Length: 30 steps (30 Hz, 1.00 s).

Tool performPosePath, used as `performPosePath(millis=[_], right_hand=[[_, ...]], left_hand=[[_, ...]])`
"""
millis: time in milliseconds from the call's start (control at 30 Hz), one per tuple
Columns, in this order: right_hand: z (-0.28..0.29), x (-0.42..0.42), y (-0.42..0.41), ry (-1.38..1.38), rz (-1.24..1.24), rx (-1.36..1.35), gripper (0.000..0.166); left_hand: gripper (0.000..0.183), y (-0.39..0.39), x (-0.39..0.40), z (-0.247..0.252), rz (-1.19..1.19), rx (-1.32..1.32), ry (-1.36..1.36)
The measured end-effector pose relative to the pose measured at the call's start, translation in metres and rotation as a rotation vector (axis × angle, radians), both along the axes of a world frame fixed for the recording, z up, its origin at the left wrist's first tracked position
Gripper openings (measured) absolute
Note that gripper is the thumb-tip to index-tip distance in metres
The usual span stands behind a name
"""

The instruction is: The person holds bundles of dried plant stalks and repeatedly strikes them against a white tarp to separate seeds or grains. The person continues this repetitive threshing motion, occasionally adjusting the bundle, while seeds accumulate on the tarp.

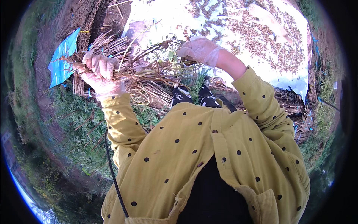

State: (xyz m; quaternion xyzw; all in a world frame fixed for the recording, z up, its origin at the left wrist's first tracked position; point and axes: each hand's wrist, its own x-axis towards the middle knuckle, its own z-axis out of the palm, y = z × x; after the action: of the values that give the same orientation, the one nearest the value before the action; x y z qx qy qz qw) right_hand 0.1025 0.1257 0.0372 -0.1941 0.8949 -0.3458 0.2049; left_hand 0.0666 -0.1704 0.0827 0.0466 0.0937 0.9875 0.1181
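My left hand [99, 67], in a thin translucent glove, is closed around a bundle of dry plant stems [145, 71]. Their root-like ends stick out to its left. The stems run across to the right, with a few green leaves [170, 54] among the brown ones. My right hand [200, 51], gloved the same way, is curled at the far end of the bundle; its fingertips are partly hidden among the stems. Beyond it lies a white sheet [165, 16], strewn with many small brown pods or seed heads [251, 42].
Bundled dry stalks [112, 46] lie beside the sheet at left, near a blue plastic sheet [65, 57]. More stalks [151, 93] lie below my hands. My shoes [181, 95] stand at the sheet's near edge. Green weeds [81, 123] grow at left. A black cord [113, 170] hangs along my left side.
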Motion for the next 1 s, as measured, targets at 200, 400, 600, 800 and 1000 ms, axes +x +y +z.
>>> performPosePath(millis=[200,400,600,800,1000], right_hand=[[-0.043,-0.001,-0.047,-0.578,-0.465,-0.589,0.104],[-0.026,-0.005,-0.063,-0.519,-0.612,-0.815,0.075],[-0.034,-0.007,-0.093,-0.079,-0.767,-0.346,0.068],[-0.051,-0.011,-0.088,-0.288,-0.597,-0.442,0.042],[-0.059,-0.007,-0.090,-0.357,-0.527,-0.708,0.065]], left_hand=[[0.038,0.014,0.009,0.005,-0.014,0.035,0.070],[0.034,0.017,0.018,0.004,0.016,-0.008,0.069],[0.033,0.022,0.024,0.009,-0.036,0.068,0.082],[0.032,0.025,0.029,0.015,-0.028,0.037,0.076],[0.030,0.020,0.032,0.014,-0.033,0.103,0.071]])
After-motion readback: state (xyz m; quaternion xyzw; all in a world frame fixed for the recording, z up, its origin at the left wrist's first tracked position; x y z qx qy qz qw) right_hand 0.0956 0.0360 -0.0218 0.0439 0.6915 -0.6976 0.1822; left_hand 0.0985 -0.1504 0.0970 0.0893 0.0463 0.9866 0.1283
